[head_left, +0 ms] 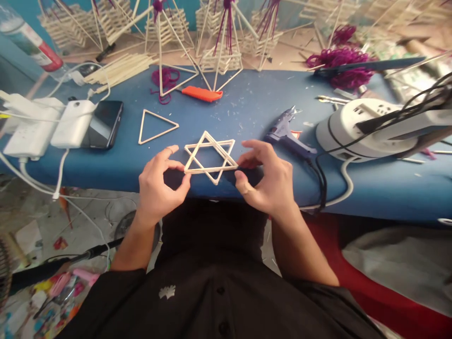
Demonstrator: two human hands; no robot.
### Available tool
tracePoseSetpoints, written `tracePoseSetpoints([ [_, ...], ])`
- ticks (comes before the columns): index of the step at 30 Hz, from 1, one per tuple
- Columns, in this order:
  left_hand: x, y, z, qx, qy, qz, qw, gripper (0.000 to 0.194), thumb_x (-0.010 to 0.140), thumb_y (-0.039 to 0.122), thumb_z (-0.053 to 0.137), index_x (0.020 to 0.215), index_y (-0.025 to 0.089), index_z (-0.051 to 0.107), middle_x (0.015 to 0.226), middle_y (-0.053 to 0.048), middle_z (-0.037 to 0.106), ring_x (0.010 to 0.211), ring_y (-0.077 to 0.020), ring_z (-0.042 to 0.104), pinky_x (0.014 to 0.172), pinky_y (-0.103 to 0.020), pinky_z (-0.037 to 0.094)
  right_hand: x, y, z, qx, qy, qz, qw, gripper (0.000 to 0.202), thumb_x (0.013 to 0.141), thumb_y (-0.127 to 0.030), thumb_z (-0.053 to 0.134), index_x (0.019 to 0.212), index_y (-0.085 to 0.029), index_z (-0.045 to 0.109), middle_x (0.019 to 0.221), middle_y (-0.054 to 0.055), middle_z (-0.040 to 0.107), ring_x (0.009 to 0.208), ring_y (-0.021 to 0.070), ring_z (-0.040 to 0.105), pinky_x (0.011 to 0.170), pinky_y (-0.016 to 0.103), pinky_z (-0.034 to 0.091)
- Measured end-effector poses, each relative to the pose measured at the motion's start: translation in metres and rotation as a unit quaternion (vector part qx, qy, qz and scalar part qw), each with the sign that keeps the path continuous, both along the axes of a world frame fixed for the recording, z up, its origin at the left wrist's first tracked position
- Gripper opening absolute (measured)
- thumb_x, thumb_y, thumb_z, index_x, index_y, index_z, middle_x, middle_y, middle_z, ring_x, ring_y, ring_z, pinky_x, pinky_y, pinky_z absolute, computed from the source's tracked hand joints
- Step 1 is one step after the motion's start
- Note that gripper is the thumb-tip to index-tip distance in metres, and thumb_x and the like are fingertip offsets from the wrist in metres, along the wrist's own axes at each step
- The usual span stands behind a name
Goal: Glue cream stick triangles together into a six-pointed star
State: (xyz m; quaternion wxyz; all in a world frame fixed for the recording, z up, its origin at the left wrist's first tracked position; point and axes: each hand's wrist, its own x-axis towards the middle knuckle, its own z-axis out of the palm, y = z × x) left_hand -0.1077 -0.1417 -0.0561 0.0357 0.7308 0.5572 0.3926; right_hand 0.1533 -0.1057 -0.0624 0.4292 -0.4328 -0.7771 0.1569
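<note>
A six-pointed star of thin wooden sticks (212,169) is held just above the front of the blue work surface. My left hand (157,183) pinches its left corner between thumb and fingers. At the opposite corner, my right hand (271,179) has its thumb and fingertips curled around the tip, with a ring on one finger. The star looks like stacked stick triangles. Another stick triangle (158,134) lies flat beyond my left hand. To the right of the star rests a blue-grey glue gun (282,132), its nozzle pointing away from me.
An orange utility knife (203,93) lies beyond the star, beside purple yarn (165,80). Stick frames (221,63) stand at the back. A phone (106,125) and white chargers (72,125) sit left. A round power strip (367,127) with cables stands right.
</note>
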Motion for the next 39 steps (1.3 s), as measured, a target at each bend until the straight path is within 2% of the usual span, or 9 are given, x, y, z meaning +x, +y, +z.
tracePoseSetpoints([
  [3,0.001,-0.004,-0.01,0.046,-0.036,0.028,0.998,0.04,0.092,0.029,0.081,0.13,0.022,0.069,0.102,-0.002,0.084,0.097,-0.0227,0.081,0.099,-0.038,0.062,-0.002,-0.007,-0.004,0.015,0.006,-0.053,0.998,0.042,0.086,-0.031,0.071,0.127,-0.022,0.066,0.091,0.001,0.079,0.076,0.0179,0.073,0.079,0.034,0.064],
  [7,0.001,0.002,-0.016,0.078,-0.022,0.026,0.996,0.007,0.095,0.028,0.081,0.098,0.023,0.077,0.093,-0.002,0.084,0.086,-0.02,0.079,0.085,-0.036,0.065,-0.007,-0.009,-0.007,0.021,0.005,-0.083,0.996,0.018,0.089,-0.028,0.07,0.106,-0.023,0.072,0.088,0.002,0.079,0.076,0.018,0.075,0.077,0.034,0.066],
  [14,0.007,0.002,-0.013,0.134,-0.026,0.013,0.991,0.006,0.094,0.025,0.084,0.094,0.024,0.078,0.089,-0.002,0.084,0.079,-0.0197,0.076,0.078,-0.036,0.062,-0.004,0.003,-0.001,0.033,0.007,-0.082,0.996,0.007,0.091,-0.023,0.069,0.095,-0.022,0.074,0.079,-0.001,0.076,0.066,0.0147,0.073,0.067,0.028,0.062],
  [18,0.014,-0.007,-0.009,0.154,-0.009,-0.028,0.988,0.011,0.093,0.02,0.084,0.097,0.024,0.075,0.09,-0.001,0.084,0.079,-0.0195,0.076,0.079,-0.036,0.061,-0.001,0.018,0.004,0.034,0.011,-0.13,0.991,0.033,0.092,-0.021,0.064,0.123,-0.02,0.076,0.103,0.006,0.083,0.075,0.0169,0.078,0.075,0.031,0.067],
  [21,0.015,-0.007,-0.008,0.156,-0.004,-0.034,0.987,0.013,0.094,0.019,0.082,0.091,0.024,0.07,0.082,0.002,0.081,0.073,-0.0183,0.074,0.075,-0.035,0.059,-0.002,0.019,0.005,0.05,0.016,-0.155,0.987,0.031,0.094,-0.024,0.06,0.12,-0.02,0.077,0.109,0.008,0.083,0.078,0.0171,0.078,0.078,0.033,0.068],
  [24,0.012,0.003,-0.009,0.15,-0.004,0.009,0.989,0.009,0.096,0.021,0.078,0.102,0.024,0.073,0.097,-0.003,0.085,0.089,-0.0225,0.079,0.085,-0.039,0.064,-0.007,0.009,0.003,0.024,0.025,-0.12,0.992,0.019,0.093,-0.029,0.067,0.106,-0.02,0.077,0.094,0.005,0.081,0.072,0.0164,0.075,0.073,0.031,0.067],
  [27,0.007,0.017,-0.011,0.12,-0.004,0.028,0.992,0.02,0.097,0.022,0.076,0.117,0.022,0.076,0.111,-0.006,0.086,0.099,-0.0234,0.081,0.093,-0.039,0.066,-0.014,-0.001,-0.001,0.008,0.025,-0.103,0.994,0.024,0.087,-0.034,0.076,0.108,-0.021,0.075,0.09,0.003,0.081,0.072,0.0172,0.075,0.074,0.033,0.068],
  [32,0.007,0.027,-0.015,0.121,-0.008,0.05,0.991,0.0,0.095,0.024,0.08,0.095,0.023,0.08,0.092,-0.002,0.086,0.082,-0.0204,0.08,0.083,-0.036,0.064,-0.013,-0.003,-0.006,-0.05,0.042,-0.116,0.991,0.036,0.089,-0.032,0.074,0.123,-0.023,0.068,0.097,0.003,0.084,0.077,0.0181,0.08,0.08,0.034,0.069],
  [39,0.01,0.023,-0.014,0.105,-0.041,0.017,0.994,0.003,0.093,0.02,0.081,0.092,0.023,0.08,0.088,0.0,0.084,0.078,-0.0187,0.079,0.08,-0.033,0.063,-0.01,0.0,-0.012,-0.032,0.032,-0.12,0.992,0.032,0.091,-0.031,0.073,0.122,-0.022,0.067,0.099,0.003,0.085,0.081,0.0191,0.082,0.083,0.035,0.07],
])
